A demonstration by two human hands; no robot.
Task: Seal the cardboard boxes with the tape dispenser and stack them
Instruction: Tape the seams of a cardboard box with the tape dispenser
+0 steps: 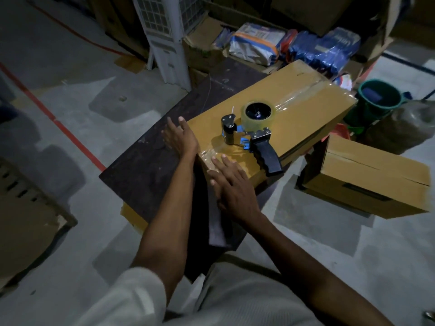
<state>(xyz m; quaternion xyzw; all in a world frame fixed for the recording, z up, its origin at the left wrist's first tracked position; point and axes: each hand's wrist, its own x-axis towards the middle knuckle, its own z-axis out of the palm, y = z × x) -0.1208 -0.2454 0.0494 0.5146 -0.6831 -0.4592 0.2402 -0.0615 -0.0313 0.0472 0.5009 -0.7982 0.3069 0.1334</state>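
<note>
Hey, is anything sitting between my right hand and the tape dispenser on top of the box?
Nothing visible does. The tape dispenser lies on top of the box, its black handle pointing toward the right hand, which presses flat on the near end of the box. Only the taped cardboard surface lies between them.

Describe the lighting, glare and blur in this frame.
Head view: dim overall, darker toward the corners; glare streaks on the clear tape along the box; the dispenser throws a soft shadow beside itself; the green bucket and the frame edges look soft.
</note>
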